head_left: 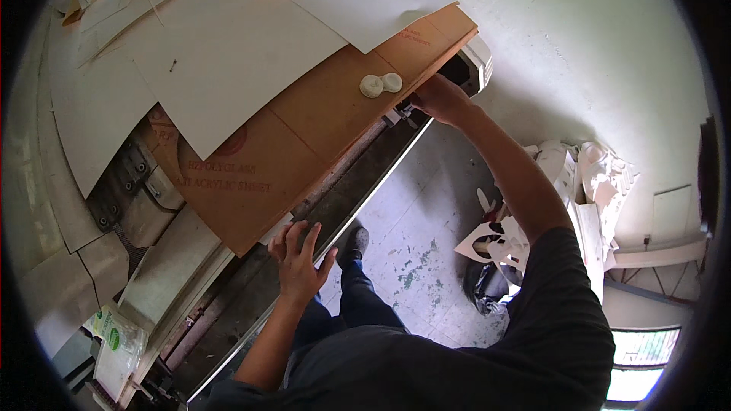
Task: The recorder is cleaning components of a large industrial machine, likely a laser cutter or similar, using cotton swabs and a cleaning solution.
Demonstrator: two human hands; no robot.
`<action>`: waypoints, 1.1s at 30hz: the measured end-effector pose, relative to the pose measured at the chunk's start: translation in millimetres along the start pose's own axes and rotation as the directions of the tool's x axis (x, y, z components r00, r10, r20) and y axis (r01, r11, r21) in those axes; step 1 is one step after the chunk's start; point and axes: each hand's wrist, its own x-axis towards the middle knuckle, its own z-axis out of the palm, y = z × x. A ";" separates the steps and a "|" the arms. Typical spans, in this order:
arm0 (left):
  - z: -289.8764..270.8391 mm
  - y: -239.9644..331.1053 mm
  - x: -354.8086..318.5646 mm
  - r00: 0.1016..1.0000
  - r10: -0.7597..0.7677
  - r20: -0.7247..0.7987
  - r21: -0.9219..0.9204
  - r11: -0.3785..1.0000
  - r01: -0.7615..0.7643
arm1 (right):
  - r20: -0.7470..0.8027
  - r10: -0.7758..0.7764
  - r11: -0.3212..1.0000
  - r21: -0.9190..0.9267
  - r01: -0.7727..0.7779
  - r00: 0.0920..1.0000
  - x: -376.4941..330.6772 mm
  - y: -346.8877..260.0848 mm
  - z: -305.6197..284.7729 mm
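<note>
My left hand (pixel 301 262) hovers by the near edge of the machine, fingers spread and holding nothing that I can see. Its fingertips are close to the near corner of a flat brown cardboard package (pixel 297 133). Farther off to the right, my right hand (pixel 442 99) reaches in beside the package's edge, next to a metal fitting (pixel 397 114) on the dark rail (pixel 343 205). The fingers of that hand are hidden, so any hold is out of sight. A small white two-lobed case (pixel 381 84) lies on the cardboard.
Large white sheets (pixel 236 38) overlap the cardboard. A clear plastic bag (pixel 120 339) with a green label lies at lower left. On the floor at right are a black bag (pixel 486 287) and white cut scraps (pixel 506 247). Larger white scraps (pixel 601 175) pile against the wall.
</note>
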 end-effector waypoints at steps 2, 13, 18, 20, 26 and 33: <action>1.0 0.5 1.2 1.000 0.015 0.002 0.012 1.000 -0.015 | -0.043 -0.052 0.999 0.008 0.052 0.998 0.5 6.9 8.5; 3.4 2.6 -0.1 0.998 0.031 0.048 0.046 0.998 -0.033 | -0.074 -0.070 0.990 0.113 0.078 0.995 2.4 10.9 11.5; 6.0 5.9 0.7 0.998 0.021 0.052 0.081 0.996 -0.026 | -0.027 -0.123 0.987 0.097 0.125 0.992 1.3 20.4 12.7; 6.5 6.0 0.0 0.999 -0.009 0.039 0.138 0.990 0.004 | -0.087 -0.132 0.991 0.024 0.134 0.987 4.2 14.1 11.6; 5.2 7.1 0.2 0.999 -0.046 0.017 0.151 0.988 0.043 | -0.052 -0.169 0.986 -0.006 0.169 0.984 7.0 15.1 5.0; 7.7 8.8 -2.0 0.999 -0.048 0.007 0.165 0.985 0.046 | -0.242 -0.196 0.979 0.003 0.203 0.950 -4.4 16.7 16.3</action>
